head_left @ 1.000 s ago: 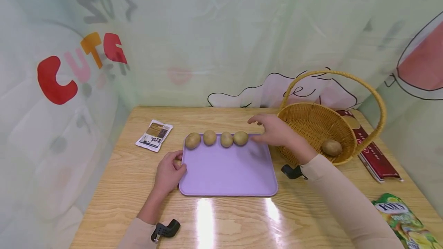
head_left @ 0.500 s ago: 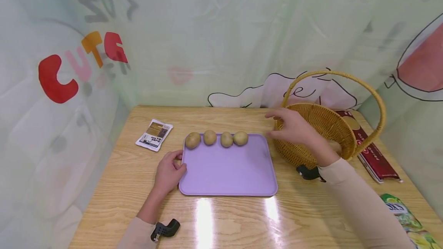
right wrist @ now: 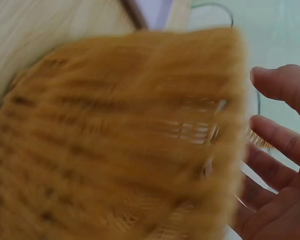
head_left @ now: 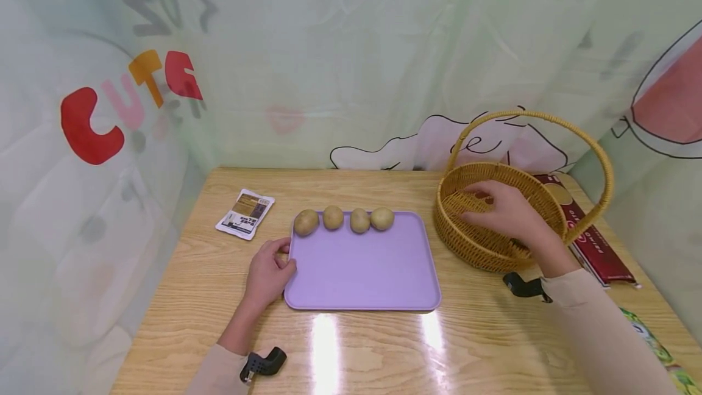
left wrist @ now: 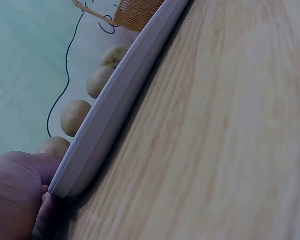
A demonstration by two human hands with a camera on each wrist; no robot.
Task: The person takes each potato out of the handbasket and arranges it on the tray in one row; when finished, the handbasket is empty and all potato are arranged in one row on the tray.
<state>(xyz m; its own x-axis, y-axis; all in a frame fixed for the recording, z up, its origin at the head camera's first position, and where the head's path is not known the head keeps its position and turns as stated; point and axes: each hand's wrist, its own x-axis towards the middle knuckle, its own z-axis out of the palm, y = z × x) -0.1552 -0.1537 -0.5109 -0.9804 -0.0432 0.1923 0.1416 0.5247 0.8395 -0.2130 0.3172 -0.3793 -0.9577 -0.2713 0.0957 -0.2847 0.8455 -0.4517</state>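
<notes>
A lilac tray (head_left: 362, 273) lies on the table with several potatoes (head_left: 333, 217) lined up along its far edge. My left hand (head_left: 269, 273) holds the tray's left side; in the left wrist view the thumb lies over the rim, fingers at the corner below. My right hand (head_left: 510, 215) is over the wicker basket (head_left: 460, 242), fingers spread and holding nothing. In the right wrist view, the fingers (right wrist: 280, 137) appear beyond the basket's blurred wall (right wrist: 115, 125). The potato in the basket is hidden behind the right hand.
A white and brown packet (head_left: 245, 214) lies left of the tray. Behind the basket a dark red package (head_left: 600, 252) rests on the table (head_left: 219, 297). A green bag (head_left: 649, 337) is partly covered by the right sleeve. The basket's tall handle (head_left: 606, 181) arches upward.
My right hand has moved right, from beside the tray's far right corner to over the basket. The left hand, tray and potatoes on it stay in place.
</notes>
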